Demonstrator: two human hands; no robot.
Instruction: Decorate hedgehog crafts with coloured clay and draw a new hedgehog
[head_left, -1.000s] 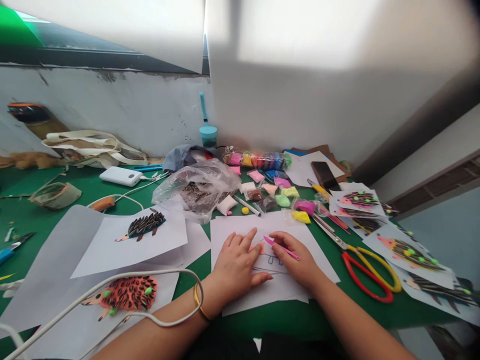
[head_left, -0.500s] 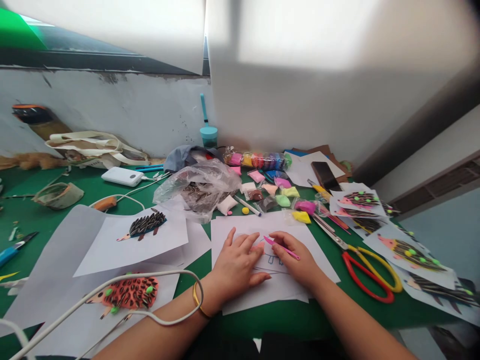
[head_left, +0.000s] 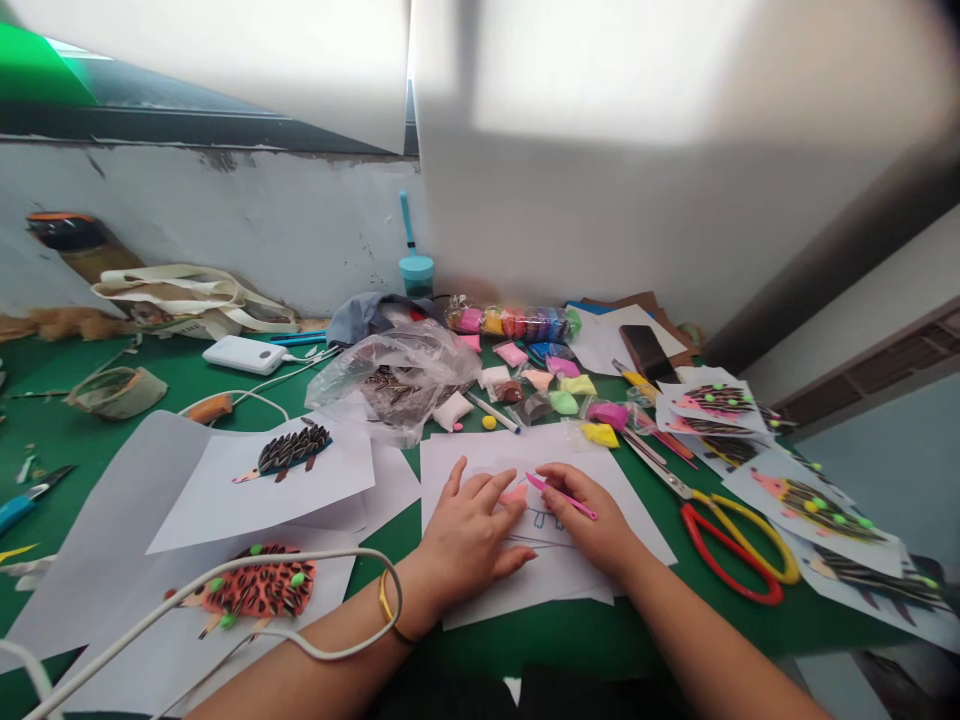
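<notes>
My left hand (head_left: 472, 525) lies over a sheet of white paper (head_left: 450, 450) with its fingers spread. Under its fingertips shows a patch of pink-orange clay (head_left: 514, 495), partly hidden by the fingers. Blue drawn lines, among them small legs, run beside the clay on the sheet. My right hand (head_left: 592, 515) is closed round a pink plastic modelling knife (head_left: 566, 497), whose tip points left above the drawing. More sheets lie beneath this one.
Behind the paper are small clay packets (head_left: 564, 402), a marker (head_left: 493, 412) and a plastic bag of sunflower seeds (head_left: 397, 380). Large scissors (head_left: 739, 540) lie at right beside hedgehog pictures (head_left: 817, 505). At left are more hedgehog pictures (head_left: 292, 450) and a white cable (head_left: 225, 570) crossing my left forearm.
My left fingers have shifted very slightly on the clay, and a little more of it shows. The right hand keeps the modelling knife in nearly the same place.
</notes>
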